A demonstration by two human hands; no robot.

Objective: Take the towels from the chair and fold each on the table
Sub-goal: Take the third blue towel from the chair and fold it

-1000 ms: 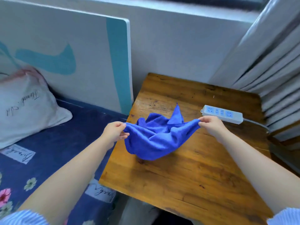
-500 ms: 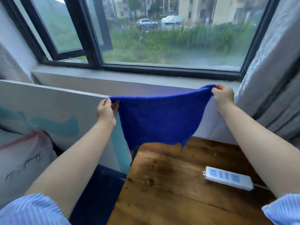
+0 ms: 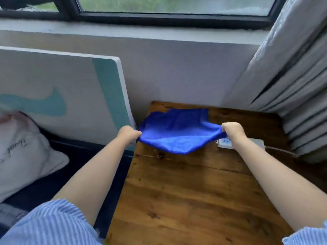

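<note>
The left hand (image 3: 130, 134) and right hand (image 3: 233, 130) each pinch a near corner of the blue towel (image 3: 177, 131), stretched over the far tabletop (image 3: 185, 191) — its far edge blurred. The power strip (image 3: 224, 143) is mostly hidden behind the right wrist.

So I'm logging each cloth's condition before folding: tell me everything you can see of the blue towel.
The blue towel is a plain, bright blue cloth with a soft, fine-pile look, no pattern or label showing. It is spread out, not folded, stretched between the hands: the left hand grips its left edge, the right hand its right. Its middle sags and its far part drapes toward the back of the wooden table.
</note>
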